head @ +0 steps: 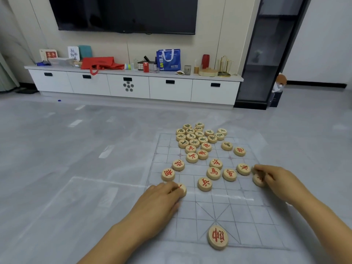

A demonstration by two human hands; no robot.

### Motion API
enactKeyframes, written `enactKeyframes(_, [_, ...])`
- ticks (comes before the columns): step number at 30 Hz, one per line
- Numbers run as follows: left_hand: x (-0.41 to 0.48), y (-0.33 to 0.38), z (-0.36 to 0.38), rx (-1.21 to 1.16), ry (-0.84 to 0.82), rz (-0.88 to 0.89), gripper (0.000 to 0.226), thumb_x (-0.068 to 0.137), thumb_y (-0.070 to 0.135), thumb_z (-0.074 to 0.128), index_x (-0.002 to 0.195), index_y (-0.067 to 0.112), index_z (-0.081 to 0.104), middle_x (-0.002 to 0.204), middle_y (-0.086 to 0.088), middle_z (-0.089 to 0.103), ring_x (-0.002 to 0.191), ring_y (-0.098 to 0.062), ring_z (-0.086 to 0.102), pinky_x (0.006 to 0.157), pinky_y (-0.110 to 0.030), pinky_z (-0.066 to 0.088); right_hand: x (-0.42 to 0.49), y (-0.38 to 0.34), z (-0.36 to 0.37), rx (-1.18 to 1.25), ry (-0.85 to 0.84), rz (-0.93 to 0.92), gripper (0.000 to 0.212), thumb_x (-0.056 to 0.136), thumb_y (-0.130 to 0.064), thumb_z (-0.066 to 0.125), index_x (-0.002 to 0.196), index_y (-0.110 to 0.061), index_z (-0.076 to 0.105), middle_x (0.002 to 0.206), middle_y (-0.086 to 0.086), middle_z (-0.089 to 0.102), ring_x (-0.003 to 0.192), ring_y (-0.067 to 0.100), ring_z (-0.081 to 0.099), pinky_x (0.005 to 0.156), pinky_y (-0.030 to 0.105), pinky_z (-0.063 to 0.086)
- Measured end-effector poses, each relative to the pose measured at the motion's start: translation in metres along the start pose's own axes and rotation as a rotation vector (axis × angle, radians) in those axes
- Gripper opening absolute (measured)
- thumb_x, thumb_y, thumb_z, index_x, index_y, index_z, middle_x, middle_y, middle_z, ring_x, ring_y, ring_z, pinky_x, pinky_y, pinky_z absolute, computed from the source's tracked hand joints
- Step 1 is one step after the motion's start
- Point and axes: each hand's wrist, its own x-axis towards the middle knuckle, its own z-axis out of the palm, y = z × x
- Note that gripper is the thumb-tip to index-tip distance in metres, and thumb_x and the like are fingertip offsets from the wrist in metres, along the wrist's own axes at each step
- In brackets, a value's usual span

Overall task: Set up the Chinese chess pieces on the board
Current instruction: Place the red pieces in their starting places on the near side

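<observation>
A clear plastic chess board (224,212) with thin grid lines lies on the grey floor. Round wooden pieces lie on its far half: a tight cluster of black-lettered pieces (198,135) at the far edge, red-lettered pieces (204,184) loose in the middle. One red general piece (217,237) sits alone at the near edge, at the foot of the diagonal cross. My left hand (162,199) curls its fingers over a red piece (182,189) at the board's left edge. My right hand (274,178) pinches another red piece (258,179) at the right edge.
A second clear sheet (91,204) lies on the floor left of the board. A long white TV cabinet (133,84) with bags, a can and cups stands against the far wall. A dark glass cabinet (266,63) stands at the right.
</observation>
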Motion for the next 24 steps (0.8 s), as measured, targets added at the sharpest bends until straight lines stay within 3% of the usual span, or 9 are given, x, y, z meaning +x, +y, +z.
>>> enactKeyframes(4, [-0.005, -0.003, -0.003, -0.004, 0.049, -0.018, 0.027, 0.097, 0.024, 0.035, 0.119, 0.021, 0.051, 0.122, 0.004, 0.049, 0.102, -0.021, 0.05, 0.071, -0.019, 0.028, -0.025, 0.007, -0.003, -0.062, 0.085, 0.082, 0.039, 0.091, -0.005, 0.039, 0.123, -0.016, 0.057, 0.128, 0.008, 0.058, 0.117, 0.029, 0.05, 0.092, 0.037, 0.042])
enactKeyframes(7, [-0.009, -0.005, -0.003, 0.002, 0.064, -0.022, 0.026, 0.096, 0.021, 0.037, 0.117, 0.019, 0.052, 0.117, 0.002, 0.05, 0.099, -0.024, 0.05, 0.066, -0.015, 0.026, -0.052, -0.003, -0.006, -0.095, 0.109, 0.092, 0.031, 0.092, -0.01, 0.039, 0.113, -0.014, 0.062, 0.117, 0.011, 0.063, 0.109, 0.032, 0.052, 0.083, 0.038, 0.044])
enactKeyframes(10, [-0.013, -0.005, -0.002, -0.017, 0.071, -0.031, 0.026, 0.095, 0.021, 0.039, 0.119, 0.023, 0.05, 0.118, 0.004, 0.049, 0.099, -0.023, 0.051, 0.068, -0.021, 0.029, -0.075, -0.009, -0.005, -0.143, 0.083, 0.043, 0.028, 0.093, -0.018, 0.039, 0.11, -0.017, 0.061, 0.111, 0.007, 0.065, 0.098, 0.028, 0.055, 0.078, 0.037, 0.046])
enactKeyframes(13, [-0.017, -0.011, -0.001, -0.117, 0.097, -0.065, 0.036, 0.092, 0.021, 0.047, 0.128, 0.028, 0.047, 0.129, 0.01, 0.043, 0.112, -0.015, 0.048, 0.087, -0.019, 0.039, -0.079, 0.004, -0.011, 0.016, 0.043, 0.02, 0.034, 0.09, -0.02, 0.051, 0.124, -0.021, 0.054, 0.121, 0.001, 0.056, 0.093, 0.017, 0.053, 0.078, 0.028, 0.041])
enactKeyframes(16, [-0.017, -0.015, 0.003, -0.143, 0.061, -0.072, 0.048, 0.092, 0.019, 0.049, 0.138, 0.029, 0.036, 0.146, 0.014, 0.029, 0.132, -0.009, 0.031, 0.106, -0.018, 0.027, -0.076, 0.017, -0.012, -0.012, -0.111, -0.05, 0.049, 0.087, -0.018, 0.056, 0.134, -0.021, 0.042, 0.126, -0.006, 0.044, 0.101, 0.009, 0.044, 0.086, 0.02, 0.034])
enactKeyframes(19, [-0.014, -0.012, 0.005, -0.18, 0.046, -0.04, 0.046, 0.093, 0.019, 0.049, 0.137, 0.027, 0.038, 0.142, 0.013, 0.037, 0.127, -0.008, 0.034, 0.103, -0.015, 0.025, -0.075, 0.015, -0.011, -0.027, -0.162, -0.088, 0.045, 0.087, -0.019, 0.057, 0.13, -0.025, 0.046, 0.107, -0.015, 0.045, 0.093, 0.006, 0.048, 0.079, 0.017, 0.036])
enactKeyframes(22, [-0.014, -0.008, 0.004, -0.263, 0.016, -0.054, 0.041, 0.088, 0.027, 0.057, 0.128, 0.028, 0.048, 0.123, 0.015, 0.047, 0.113, -0.005, 0.042, 0.097, -0.016, 0.035, -0.08, 0.007, -0.011, -0.028, -0.18, -0.084, 0.026, 0.082, -0.035, 0.064, 0.105, -0.031, 0.054, 0.091, -0.014, 0.051, 0.08, 0.006, 0.053, 0.069, 0.021, 0.044])
enactKeyframes(24, [-0.015, -0.004, 0.003, -0.338, -0.026, -0.069, 0.043, 0.081, 0.031, 0.066, 0.122, 0.03, 0.052, 0.113, 0.018, 0.047, 0.103, -0.002, 0.046, 0.092, -0.015, 0.039, -0.086, -0.001, -0.009, -0.049, -0.215, -0.085, 0.026, 0.077, -0.046, 0.065, 0.093, -0.034, 0.05, 0.09, -0.012, 0.052, 0.079, 0.005, 0.053, 0.071, 0.023, 0.047])
